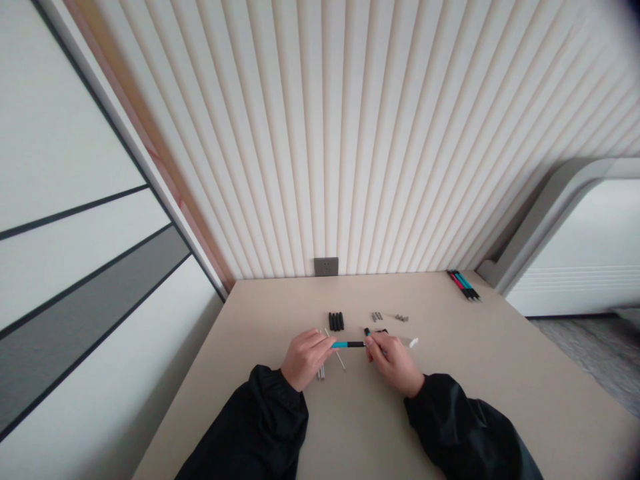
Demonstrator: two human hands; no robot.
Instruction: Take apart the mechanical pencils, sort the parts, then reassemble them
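A pen with a blue barrel and black grip lies level between my hands. My left hand is closed around its blue end. My right hand pinches at the end beyond the black grip, where a small light-coloured tip just shows; the fingers hide most of it. Under and beside my left hand lie several thin white refills, partly covered. Behind my right hand, small black parts and a white piece show on the table.
On the table, several black grips stand in a row, with small metal springs and metal tips to their right. Several pens lie at the back right corner. A socket sits on the ribbed wall behind.
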